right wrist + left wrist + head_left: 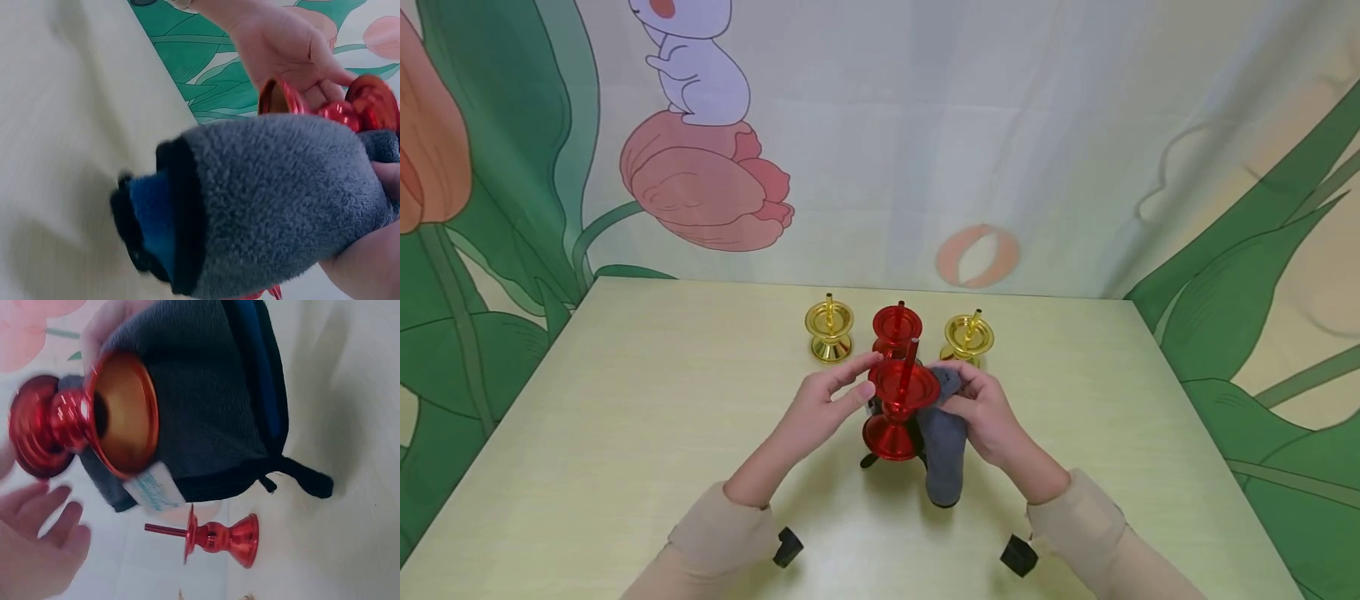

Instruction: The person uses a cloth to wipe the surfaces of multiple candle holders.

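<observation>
A shiny red candle holder [893, 437], with a round dish and a thin upright spike, is held up between both hands. My left hand [827, 404] has thumb and forefinger at the left edge of its dish, the other fingers loosely bent. On the opposite side, my right hand [988, 412] grips a grey cloth [944, 454] bunched against the dish's edge. The cloth hangs down beside the holder, showing a dark border, a blue underside [153, 215] and a white label [156, 487]. In the left wrist view, the holder's hollow golden-toned base [128, 415] shows.
Behind the hands, another red candle holder [897, 323] stands on the pale table [662, 433], between a gold candle holder [830, 325] on the left and another gold candle holder [967, 335] on the right. A printed curtain [880, 167] hangs along the table's back edge.
</observation>
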